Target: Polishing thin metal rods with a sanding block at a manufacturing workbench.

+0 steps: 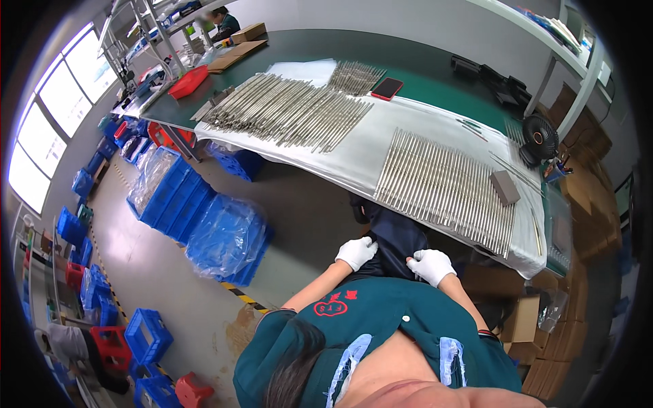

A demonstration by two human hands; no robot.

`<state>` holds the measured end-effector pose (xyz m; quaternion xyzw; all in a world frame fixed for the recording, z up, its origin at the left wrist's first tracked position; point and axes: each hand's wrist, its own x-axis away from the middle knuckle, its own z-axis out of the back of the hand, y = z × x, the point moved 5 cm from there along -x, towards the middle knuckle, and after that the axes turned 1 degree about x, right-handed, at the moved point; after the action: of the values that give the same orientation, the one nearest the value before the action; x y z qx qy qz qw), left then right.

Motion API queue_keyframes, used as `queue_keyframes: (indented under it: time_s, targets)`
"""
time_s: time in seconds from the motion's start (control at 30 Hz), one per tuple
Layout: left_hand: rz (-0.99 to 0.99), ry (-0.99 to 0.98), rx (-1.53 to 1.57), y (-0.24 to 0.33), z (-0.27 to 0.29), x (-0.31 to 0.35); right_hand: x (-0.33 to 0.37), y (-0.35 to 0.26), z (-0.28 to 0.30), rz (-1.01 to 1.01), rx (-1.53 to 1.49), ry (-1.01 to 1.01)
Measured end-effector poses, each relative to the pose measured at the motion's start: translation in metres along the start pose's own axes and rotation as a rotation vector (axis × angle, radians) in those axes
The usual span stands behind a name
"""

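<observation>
Both my hands wear white gloves and rest low at my lap, apart from the table. My left hand (357,253) is closed, its fingers curled against the dark trousers (394,238). On the other side of the lap, my right hand (432,266) is curled too, thumb toward the trousers. Whether either grips the cloth is hidden. Beyond them, a neat row of thin metal rods (445,190) lies side by side on the white cloth (374,136). A grey block (504,188) sits on its right end. To the left lies a bigger, looser spread of metal rods (286,112).
A red-edged phone (387,88), a small black fan (539,138) and a red tray (188,82) are on the green table (292,44). Blue crates (170,197) with plastic bags stand on the floor at left. Cardboard boxes (524,319) are at right. Another person (224,24) sits far back.
</observation>
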<state>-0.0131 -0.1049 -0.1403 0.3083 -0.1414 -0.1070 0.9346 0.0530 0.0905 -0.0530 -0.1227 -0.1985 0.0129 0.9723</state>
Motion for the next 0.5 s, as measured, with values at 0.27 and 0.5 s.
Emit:
queue_keyframes:
  time_s: [0.27, 0.5]
  targets:
    - [0.030, -0.039, 0.000, 0.007, 0.007, 0.005, 0.028, -0.005, 0.015, 0.012, -0.257, -0.162]
    - [0.048, -0.038, 0.015, 0.009, 0.008, 0.008, 0.030, 0.011, -0.002, 0.031, -0.416, -0.088]
